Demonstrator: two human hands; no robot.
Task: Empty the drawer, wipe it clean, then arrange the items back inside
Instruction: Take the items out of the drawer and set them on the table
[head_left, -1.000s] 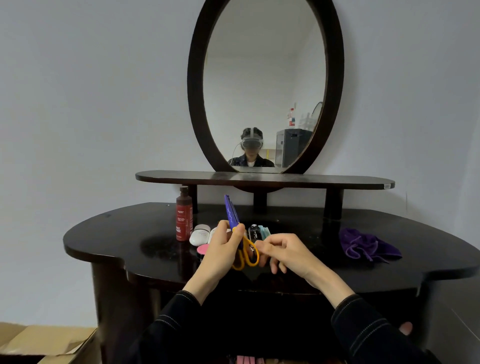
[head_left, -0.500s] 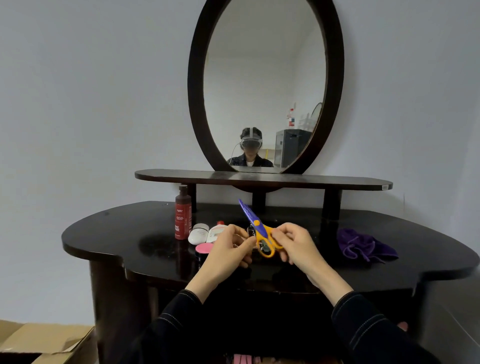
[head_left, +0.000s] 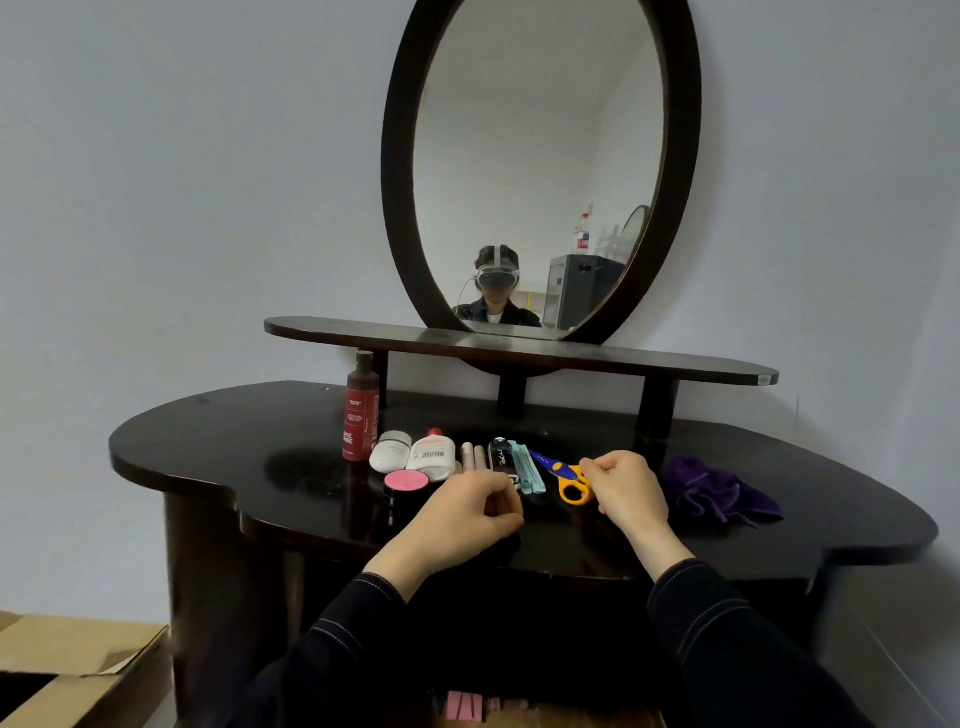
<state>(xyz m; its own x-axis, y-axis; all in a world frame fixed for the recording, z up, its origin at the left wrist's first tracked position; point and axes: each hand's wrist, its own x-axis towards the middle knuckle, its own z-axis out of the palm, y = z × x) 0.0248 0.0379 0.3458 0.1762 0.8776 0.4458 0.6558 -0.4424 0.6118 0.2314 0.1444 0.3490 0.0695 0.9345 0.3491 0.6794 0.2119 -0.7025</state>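
Scissors (head_left: 560, 469) on a dark dressing table (head_left: 208, 441). A purple cloth (head_left: 719, 491) lies just right of the right hand (head_left: 626, 491), whose curled fingers touch the orange handles; whether they grip cannot be told. The left hand (head_left: 467, 512), fingers curled on nothing, is just beside a pink-lidded jar (head_left: 406, 483). The scissors lie flat, blue blades pointing away from the right fingertips.

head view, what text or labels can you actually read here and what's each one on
On the red bottle: large white letters low on the label, seemingly "AKE" over "MBE"; the smaller print is blurred.
On the white tube: a barcode, its digits too small to read.
On the black case: white script, unreadable.
On the sticker at the shelf's right end: too small to read.
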